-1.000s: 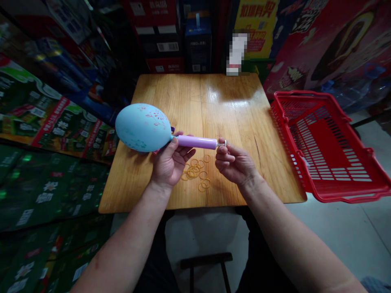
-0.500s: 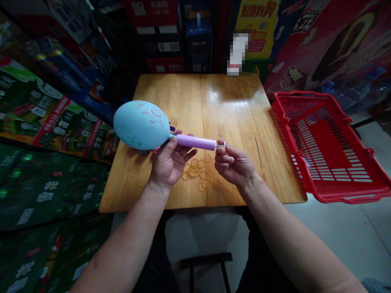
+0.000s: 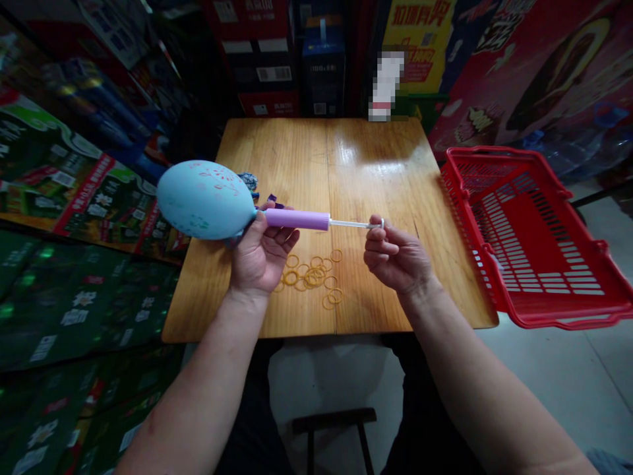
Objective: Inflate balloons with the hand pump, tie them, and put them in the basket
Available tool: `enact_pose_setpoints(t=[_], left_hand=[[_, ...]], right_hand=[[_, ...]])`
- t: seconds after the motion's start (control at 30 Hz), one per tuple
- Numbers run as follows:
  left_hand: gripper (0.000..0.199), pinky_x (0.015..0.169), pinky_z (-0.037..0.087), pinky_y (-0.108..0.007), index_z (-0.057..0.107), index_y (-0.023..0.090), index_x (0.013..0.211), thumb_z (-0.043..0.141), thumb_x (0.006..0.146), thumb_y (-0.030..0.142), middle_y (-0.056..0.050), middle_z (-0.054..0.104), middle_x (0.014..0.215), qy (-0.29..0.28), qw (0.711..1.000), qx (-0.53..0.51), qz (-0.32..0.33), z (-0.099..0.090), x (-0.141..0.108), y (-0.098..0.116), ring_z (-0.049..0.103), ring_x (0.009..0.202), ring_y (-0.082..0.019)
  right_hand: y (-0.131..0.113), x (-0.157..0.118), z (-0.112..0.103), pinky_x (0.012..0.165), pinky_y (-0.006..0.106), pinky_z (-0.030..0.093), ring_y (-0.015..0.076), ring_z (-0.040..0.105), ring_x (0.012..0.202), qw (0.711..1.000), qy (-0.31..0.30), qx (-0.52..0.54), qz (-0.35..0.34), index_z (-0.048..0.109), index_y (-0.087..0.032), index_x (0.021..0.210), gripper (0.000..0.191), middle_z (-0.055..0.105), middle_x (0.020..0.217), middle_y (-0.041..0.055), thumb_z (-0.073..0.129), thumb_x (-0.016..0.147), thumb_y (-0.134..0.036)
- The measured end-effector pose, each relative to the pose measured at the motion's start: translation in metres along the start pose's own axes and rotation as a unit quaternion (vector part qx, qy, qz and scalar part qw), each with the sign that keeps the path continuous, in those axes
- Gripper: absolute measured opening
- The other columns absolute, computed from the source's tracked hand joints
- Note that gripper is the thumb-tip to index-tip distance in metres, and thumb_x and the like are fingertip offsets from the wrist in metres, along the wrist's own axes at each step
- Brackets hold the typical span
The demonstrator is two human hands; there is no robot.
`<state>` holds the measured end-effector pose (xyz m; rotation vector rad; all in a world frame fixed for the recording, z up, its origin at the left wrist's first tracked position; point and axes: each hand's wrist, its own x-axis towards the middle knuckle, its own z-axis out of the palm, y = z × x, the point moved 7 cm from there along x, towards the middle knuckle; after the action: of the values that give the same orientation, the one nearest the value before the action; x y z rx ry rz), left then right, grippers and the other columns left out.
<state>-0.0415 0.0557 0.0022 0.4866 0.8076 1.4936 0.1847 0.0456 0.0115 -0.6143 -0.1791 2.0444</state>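
- Left hand (image 3: 262,254) grips the lilac hand pump (image 3: 297,220), with the blue balloon (image 3: 205,200) inflated at its end.
- Right hand (image 3: 398,257), well apart, pinches the drawn-out plunger rod (image 3: 349,223).
- Rubber bands (image 3: 311,277) remain loose on the tabletop (image 3: 376,158).

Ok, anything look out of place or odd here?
The red plastic basket looks odd: it hangs tilted beside the wooden table's right edge, above the floor, with no support visible. Rubber bands lie loose and scattered.
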Motion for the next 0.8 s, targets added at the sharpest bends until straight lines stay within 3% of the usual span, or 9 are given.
enact_pose_setpoints(t=[0.23,0.43,0.63,0.8], left_hand=[[0.027,0.093,0.060,-0.037,0.072,0.026,0.117,0.074,0.094,0.039,-0.007,0.079,0.118,-0.036,0.998,-0.005,-0.061,0.014,-0.013,-0.026,0.075,0.108,-0.022],[0.024,0.095,0.060,-0.036,0.072,0.027,0.115,0.072,0.094,0.039,-0.007,0.080,0.115,-0.022,0.998,0.005,-0.061,0.013,-0.008,-0.020,0.075,0.109,-0.022],[0.028,0.095,0.060,-0.034,0.074,0.028,0.114,0.077,0.090,0.043,-0.004,0.078,0.119,-0.001,1.000,0.007,0.000,0.004,-0.002,0.000,0.072,0.118,-0.024],[0.031,0.094,0.060,-0.039,0.073,0.028,0.119,0.075,0.092,0.043,-0.007,0.078,0.123,-0.023,0.998,0.012,-0.058,0.010,-0.011,-0.020,0.073,0.116,-0.025]], right_hand=[[0.026,0.005,0.001,0.047,0.012,0.040,0.0015,0.041,0.045,0.999,-0.012,-0.003,0.036,0.066,-0.018,0.100,0.001,0.064,0.070,-0.0060,0.065,0.100,-0.018],[0.017,0.001,0.003,0.047,0.012,0.040,0.0013,0.041,0.046,0.999,-0.009,-0.020,0.032,0.066,-0.017,0.100,0.002,0.065,0.070,-0.0050,0.066,0.098,-0.017],[-0.006,-0.003,0.001,0.045,0.012,0.038,0.0011,0.036,0.043,1.000,0.009,-0.008,-0.007,0.067,-0.019,0.096,0.012,0.061,0.067,-0.0074,0.057,0.103,-0.016],[0.014,0.002,0.001,0.046,0.013,0.039,0.0015,0.038,0.045,1.000,0.003,-0.013,0.018,0.066,-0.018,0.098,0.002,0.062,0.068,-0.0069,0.065,0.100,-0.019]])
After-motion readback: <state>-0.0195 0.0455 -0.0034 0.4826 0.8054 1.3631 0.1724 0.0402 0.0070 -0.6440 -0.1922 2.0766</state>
